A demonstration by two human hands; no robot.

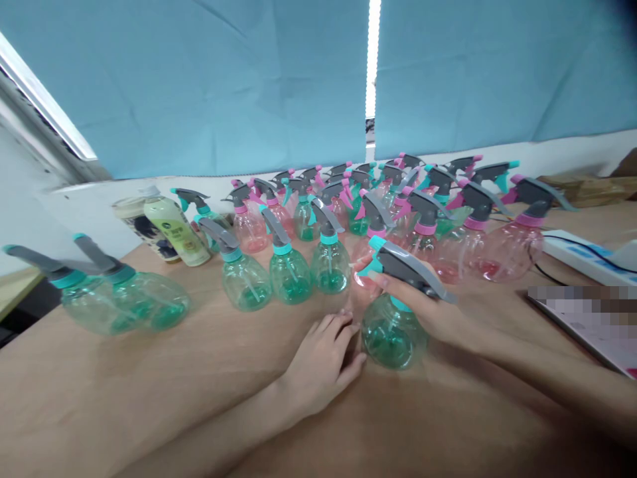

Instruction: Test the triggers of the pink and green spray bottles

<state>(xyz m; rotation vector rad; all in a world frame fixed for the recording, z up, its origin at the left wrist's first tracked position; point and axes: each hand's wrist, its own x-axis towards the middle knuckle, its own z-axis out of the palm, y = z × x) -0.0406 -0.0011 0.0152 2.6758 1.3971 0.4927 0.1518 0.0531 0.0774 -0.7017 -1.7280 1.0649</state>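
A clear green spray bottle (pixel 393 338) with a grey and teal trigger head is gripped at its neck by my right hand (pixel 423 299). My left hand (pixel 323 358) rests on the table just left of that bottle, fingers loosely curved and apart, holding nothing. Beyond my left hand, three more green spray bottles stand in a row: a left one (pixel 246 282), a middle one (pixel 291 275) and a right one (pixel 331 265). Behind the held bottle is a pink spray bottle (pixel 373 199), partly hidden by my right hand.
Several pink and green spray bottles (pixel 423 212) crowd the back of the wooden table (pixel 223 372). Two green spray bottles (pixel 149 299) stand far left. A light green bottle (pixel 176 229) stands near the wall. At right lie a white power strip (pixel 587 255) and a flat dark-edged device (pixel 582 332).
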